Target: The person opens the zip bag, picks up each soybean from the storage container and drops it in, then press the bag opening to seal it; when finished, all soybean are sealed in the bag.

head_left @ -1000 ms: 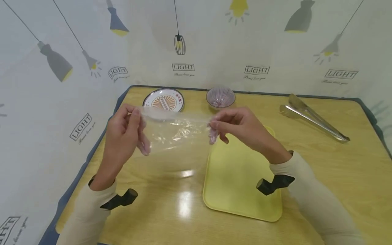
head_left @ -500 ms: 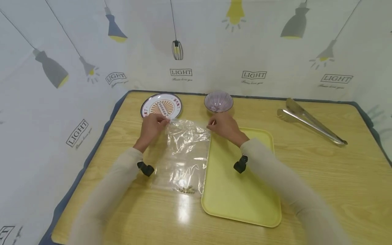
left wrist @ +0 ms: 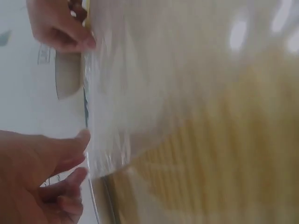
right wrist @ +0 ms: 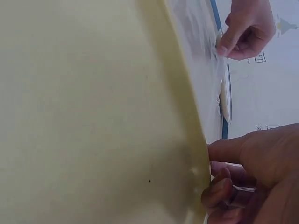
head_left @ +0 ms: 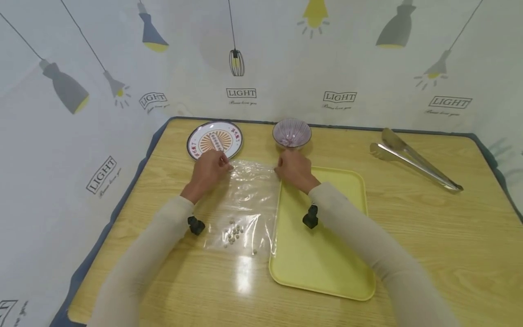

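Note:
A clear plastic bag (head_left: 251, 195) lies on the wooden table, its left part on the wood and its right edge against the yellow tray. Small round beige pieces (head_left: 234, 234), perhaps beans, are scattered in its lower part. My left hand (head_left: 210, 171) pinches the upper left corner of the bag, just in front of the plate. The upper right corner is pinched by my right hand (head_left: 295, 169), above the tray's far left corner. In the right wrist view the left hand's thumb and fingers (right wrist: 224, 50) close on the plastic; the bag (left wrist: 135, 84) blurs in the left wrist view.
The yellow tray (head_left: 323, 254) lies right of the bag. A patterned plate (head_left: 233, 136) stands behind my left hand, a purple striped bowl (head_left: 292, 131) behind my right. Metal tongs (head_left: 421, 163) lie at the far right. A printed wall (head_left: 286, 54) borders the table.
Both hands, first holding the bag up in the air, have moved forward and down, laying it on the table. The beige pieces, bunched at the bottom edge half a second ago, are now spread out.

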`<state>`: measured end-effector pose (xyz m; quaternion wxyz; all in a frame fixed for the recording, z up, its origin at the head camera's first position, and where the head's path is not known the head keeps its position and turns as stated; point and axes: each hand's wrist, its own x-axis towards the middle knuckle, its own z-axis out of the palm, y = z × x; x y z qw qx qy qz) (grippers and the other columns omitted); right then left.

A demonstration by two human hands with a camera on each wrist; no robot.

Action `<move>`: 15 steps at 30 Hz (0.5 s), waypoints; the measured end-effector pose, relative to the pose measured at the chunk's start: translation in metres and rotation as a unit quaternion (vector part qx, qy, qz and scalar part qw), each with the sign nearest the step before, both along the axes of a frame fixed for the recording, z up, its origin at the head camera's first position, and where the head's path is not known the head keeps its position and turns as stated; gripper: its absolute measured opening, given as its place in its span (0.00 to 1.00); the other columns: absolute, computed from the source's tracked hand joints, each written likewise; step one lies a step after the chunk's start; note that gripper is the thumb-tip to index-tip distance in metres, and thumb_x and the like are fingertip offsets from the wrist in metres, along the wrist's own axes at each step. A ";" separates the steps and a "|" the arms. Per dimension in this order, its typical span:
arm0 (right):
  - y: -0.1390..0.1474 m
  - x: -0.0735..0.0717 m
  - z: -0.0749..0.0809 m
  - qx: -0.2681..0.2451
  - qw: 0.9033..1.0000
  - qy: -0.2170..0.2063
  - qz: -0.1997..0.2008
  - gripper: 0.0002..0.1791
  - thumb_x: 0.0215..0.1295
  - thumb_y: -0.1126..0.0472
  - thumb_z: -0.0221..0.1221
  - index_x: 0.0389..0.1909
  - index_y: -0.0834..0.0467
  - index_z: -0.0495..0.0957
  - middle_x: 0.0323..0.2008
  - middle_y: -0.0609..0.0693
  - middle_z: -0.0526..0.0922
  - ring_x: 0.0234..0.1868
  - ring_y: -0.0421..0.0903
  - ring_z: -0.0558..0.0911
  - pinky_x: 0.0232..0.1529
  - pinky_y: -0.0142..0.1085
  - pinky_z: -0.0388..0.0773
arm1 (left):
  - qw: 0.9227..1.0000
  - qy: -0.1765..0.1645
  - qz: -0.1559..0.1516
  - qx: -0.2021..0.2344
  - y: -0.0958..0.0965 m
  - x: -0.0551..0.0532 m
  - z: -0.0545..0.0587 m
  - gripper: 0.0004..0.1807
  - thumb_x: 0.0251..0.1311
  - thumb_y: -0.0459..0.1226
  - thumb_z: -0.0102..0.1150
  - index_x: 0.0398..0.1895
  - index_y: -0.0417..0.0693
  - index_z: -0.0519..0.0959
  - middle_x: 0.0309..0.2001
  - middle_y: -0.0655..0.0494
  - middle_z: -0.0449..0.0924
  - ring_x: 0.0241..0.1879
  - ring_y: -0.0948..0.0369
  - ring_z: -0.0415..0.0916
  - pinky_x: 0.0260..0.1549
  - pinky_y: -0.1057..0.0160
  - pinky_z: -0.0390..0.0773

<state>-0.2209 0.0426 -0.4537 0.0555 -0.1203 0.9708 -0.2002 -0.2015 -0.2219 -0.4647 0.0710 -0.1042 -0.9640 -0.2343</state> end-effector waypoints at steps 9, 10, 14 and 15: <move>-0.001 0.000 0.000 0.003 1.000 -0.020 -0.019 0.09 0.64 0.55 0.63 0.32 0.56 0.87 0.37 0.52 0.89 0.37 0.50 0.83 0.43 0.53 0.83 | 0.997 -0.031 -0.064 -0.040 0.007 0.014 -0.002 0.15 0.55 0.42 0.74 0.39 0.41 0.85 0.40 0.44 0.83 0.44 0.48 0.77 0.47 0.50 0.78; -0.002 0.000 0.000 0.003 1.000 -0.021 -0.019 0.09 0.64 0.55 0.63 0.32 0.56 0.87 0.37 0.52 0.89 0.38 0.50 0.83 0.44 0.53 0.82 | 0.997 -0.034 -0.059 -0.043 0.006 0.014 -0.002 0.14 0.56 0.42 0.74 0.39 0.41 0.85 0.40 0.44 0.83 0.44 0.48 0.76 0.46 0.51 0.78; -0.004 0.002 -0.001 0.006 1.000 -0.020 -0.017 0.09 0.63 0.55 0.63 0.31 0.57 0.85 0.35 0.52 0.87 0.36 0.50 0.82 0.41 0.51 0.82 | 0.996 -0.043 -0.059 -0.057 0.002 0.015 -0.002 0.15 0.57 0.42 0.73 0.41 0.42 0.85 0.42 0.43 0.83 0.45 0.48 0.76 0.47 0.50 0.78; -0.004 0.002 -0.001 0.008 1.000 -0.016 -0.016 0.09 0.63 0.55 0.64 0.31 0.57 0.84 0.34 0.52 0.86 0.35 0.50 0.81 0.39 0.50 0.81 | 0.996 -0.045 -0.060 -0.057 0.002 0.016 -0.002 0.15 0.56 0.43 0.73 0.41 0.42 0.85 0.42 0.43 0.83 0.45 0.48 0.77 0.46 0.50 0.79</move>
